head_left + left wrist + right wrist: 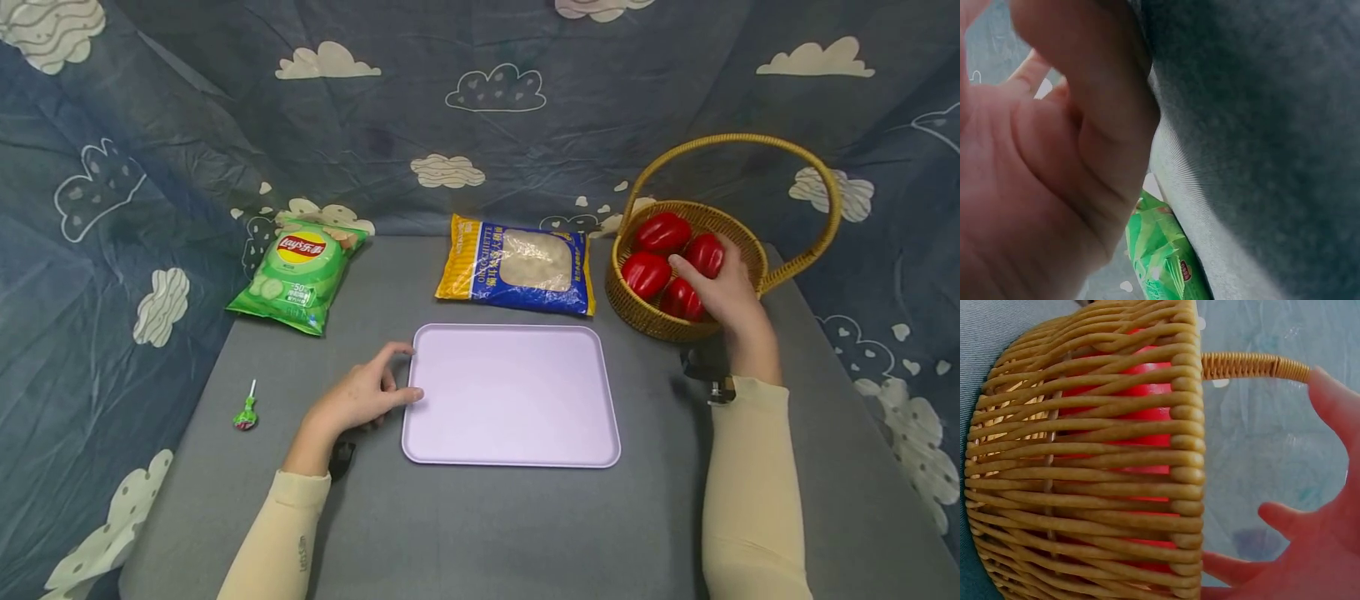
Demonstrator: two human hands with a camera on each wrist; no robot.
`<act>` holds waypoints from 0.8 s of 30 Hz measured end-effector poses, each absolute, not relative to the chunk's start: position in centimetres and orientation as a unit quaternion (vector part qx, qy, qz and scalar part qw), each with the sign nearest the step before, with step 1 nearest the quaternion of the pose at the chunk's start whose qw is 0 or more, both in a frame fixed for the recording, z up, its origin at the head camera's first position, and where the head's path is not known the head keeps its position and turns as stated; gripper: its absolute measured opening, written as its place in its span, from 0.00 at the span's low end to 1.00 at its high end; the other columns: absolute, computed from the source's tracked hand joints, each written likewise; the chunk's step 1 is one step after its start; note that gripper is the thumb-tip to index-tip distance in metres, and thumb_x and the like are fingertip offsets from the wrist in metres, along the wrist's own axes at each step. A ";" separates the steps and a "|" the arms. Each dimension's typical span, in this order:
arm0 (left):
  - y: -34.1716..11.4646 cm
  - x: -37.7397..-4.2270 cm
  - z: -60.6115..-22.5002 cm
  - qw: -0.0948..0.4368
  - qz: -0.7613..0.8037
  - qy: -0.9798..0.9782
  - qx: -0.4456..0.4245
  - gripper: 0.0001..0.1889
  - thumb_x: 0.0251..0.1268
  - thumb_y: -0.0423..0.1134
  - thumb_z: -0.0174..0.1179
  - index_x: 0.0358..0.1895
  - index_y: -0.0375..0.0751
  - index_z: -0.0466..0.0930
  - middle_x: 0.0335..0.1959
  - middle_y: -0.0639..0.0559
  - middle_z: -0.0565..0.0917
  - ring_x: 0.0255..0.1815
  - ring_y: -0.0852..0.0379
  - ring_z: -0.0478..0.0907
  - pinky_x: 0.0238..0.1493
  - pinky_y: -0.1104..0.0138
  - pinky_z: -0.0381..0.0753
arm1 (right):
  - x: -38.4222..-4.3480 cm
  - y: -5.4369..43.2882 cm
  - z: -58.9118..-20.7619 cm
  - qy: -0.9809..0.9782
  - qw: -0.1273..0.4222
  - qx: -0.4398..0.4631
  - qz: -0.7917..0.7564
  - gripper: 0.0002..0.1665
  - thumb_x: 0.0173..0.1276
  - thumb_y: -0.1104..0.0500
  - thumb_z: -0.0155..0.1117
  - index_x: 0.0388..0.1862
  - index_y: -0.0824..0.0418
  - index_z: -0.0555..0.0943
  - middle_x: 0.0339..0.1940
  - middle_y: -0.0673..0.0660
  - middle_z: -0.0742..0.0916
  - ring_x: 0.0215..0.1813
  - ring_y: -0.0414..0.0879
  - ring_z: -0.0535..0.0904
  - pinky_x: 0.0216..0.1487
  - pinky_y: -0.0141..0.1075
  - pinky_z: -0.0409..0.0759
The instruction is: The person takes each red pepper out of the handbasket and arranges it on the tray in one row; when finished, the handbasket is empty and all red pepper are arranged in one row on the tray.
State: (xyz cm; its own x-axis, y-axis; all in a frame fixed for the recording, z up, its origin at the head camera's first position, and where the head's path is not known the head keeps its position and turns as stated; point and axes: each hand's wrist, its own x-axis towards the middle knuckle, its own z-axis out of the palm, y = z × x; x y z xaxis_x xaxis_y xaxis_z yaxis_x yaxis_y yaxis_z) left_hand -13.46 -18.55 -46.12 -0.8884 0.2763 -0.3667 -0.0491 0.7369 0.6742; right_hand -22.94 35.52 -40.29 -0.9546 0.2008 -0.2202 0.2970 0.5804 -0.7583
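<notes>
A wicker basket (647,318) with a tall handle stands at the back right, holding several glossy red bell peppers (663,232). My right hand (729,287) reaches over its right side, thumb and fingers spread about the peppers on that side. In the right wrist view the fingers (1285,522) look apart at the basket rim (1186,456); whether they touch a pepper is hidden. A light purple tray (510,396) lies mid-table. At its left edge is my left hand (360,396), thumb over the rim and index finger near it, without a visible grip.
Behind the tray lies a blue and yellow pasta bag (517,265). A green chip bag (296,275) rests at the back left, and a green-wrapped lollipop (246,414) lies nearer on the left. A cloud-patterned cloth (495,125) hangs behind the grey table (510,533).
</notes>
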 end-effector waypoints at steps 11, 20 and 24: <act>-18.8 -13.1 -46.5 0.296 0.397 0.867 0.057 0.38 0.63 0.51 0.76 0.73 0.66 0.64 0.25 0.46 0.85 0.16 0.52 0.84 0.16 0.63 0.77 | -23.8 35.6 -41.4 0.908 0.108 0.101 -0.393 0.72 0.69 0.39 0.74 0.88 0.58 0.33 0.88 0.75 0.48 0.84 0.79 0.47 0.76 0.75 0.62; -19.4 -13.3 -47.0 0.329 0.442 0.832 0.067 0.40 0.60 0.43 0.79 0.71 0.62 0.64 0.26 0.46 0.89 0.18 0.53 0.86 0.16 0.65 0.78 | -24.5 36.0 -41.9 0.918 0.119 0.092 -0.366 0.72 0.66 0.48 0.79 0.88 0.59 0.35 0.86 0.77 0.51 0.82 0.80 0.48 0.73 0.76 0.64; -19.5 -13.3 -47.1 0.335 0.449 0.826 0.067 0.40 0.60 0.43 0.79 0.72 0.61 0.64 0.26 0.46 0.89 0.18 0.53 0.86 0.15 0.65 0.77 | -24.5 36.1 -42.1 0.924 0.124 0.099 -0.349 0.70 0.66 0.49 0.79 0.88 0.60 0.38 0.85 0.78 0.54 0.81 0.81 0.50 0.73 0.78 0.63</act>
State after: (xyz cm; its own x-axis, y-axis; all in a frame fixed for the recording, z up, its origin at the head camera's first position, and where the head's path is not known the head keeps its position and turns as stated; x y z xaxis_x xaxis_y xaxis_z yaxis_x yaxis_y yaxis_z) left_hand -13.32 -19.47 -47.10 -0.7660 0.4113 -0.4941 -0.1906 0.5887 0.7855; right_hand -24.46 36.12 -42.08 -0.9497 0.0964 -0.2981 0.2693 0.7374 -0.6195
